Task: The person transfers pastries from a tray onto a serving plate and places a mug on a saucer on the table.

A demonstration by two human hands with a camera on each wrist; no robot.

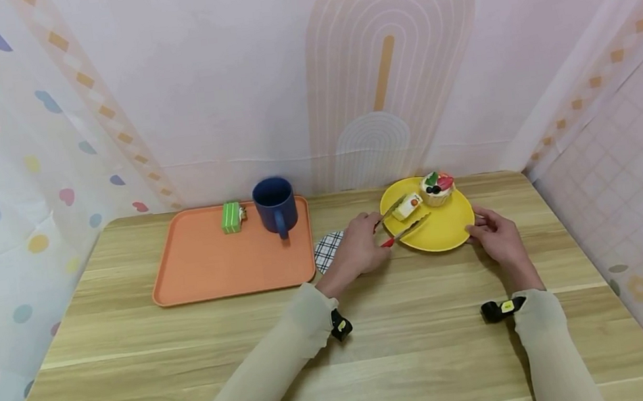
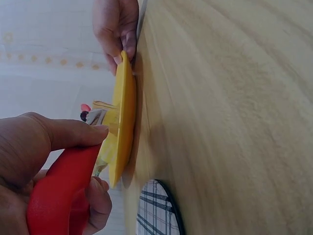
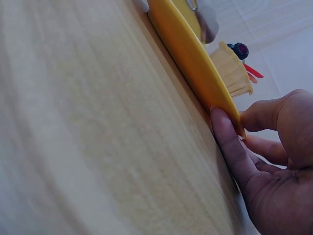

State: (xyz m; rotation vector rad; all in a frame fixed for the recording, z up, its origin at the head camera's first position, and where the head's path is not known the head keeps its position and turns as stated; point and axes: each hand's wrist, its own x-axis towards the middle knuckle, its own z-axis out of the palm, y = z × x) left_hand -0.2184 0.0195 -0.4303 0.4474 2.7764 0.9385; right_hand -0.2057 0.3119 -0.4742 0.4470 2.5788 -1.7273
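Observation:
My left hand point(image 1: 360, 247) grips red-handled tongs point(image 2: 63, 191), whose metal tips spread apart over a yellow plate point(image 1: 450, 229). Between those tips lies a small yellow-and-white cake slice point(image 1: 407, 206) with an orange-red dot; whether the tips touch it I cannot tell. Behind it on the plate stands a cupcake point(image 1: 436, 188) topped with dark berries, a green leaf and a red piece. At the plate's right edge my right hand point(image 1: 498, 236) pinches the rim between thumb and fingers, as the right wrist view shows.
On the left lies an orange tray point(image 1: 234, 270) bearing a green striped cake slice point(image 1: 232, 217) and a dark blue mug point(image 1: 275, 206). A round checked coaster point(image 1: 326, 250) sits between tray and plate, partly behind my left hand. A patterned curtain point(image 1: 226, 92) hangs along the table's back edge.

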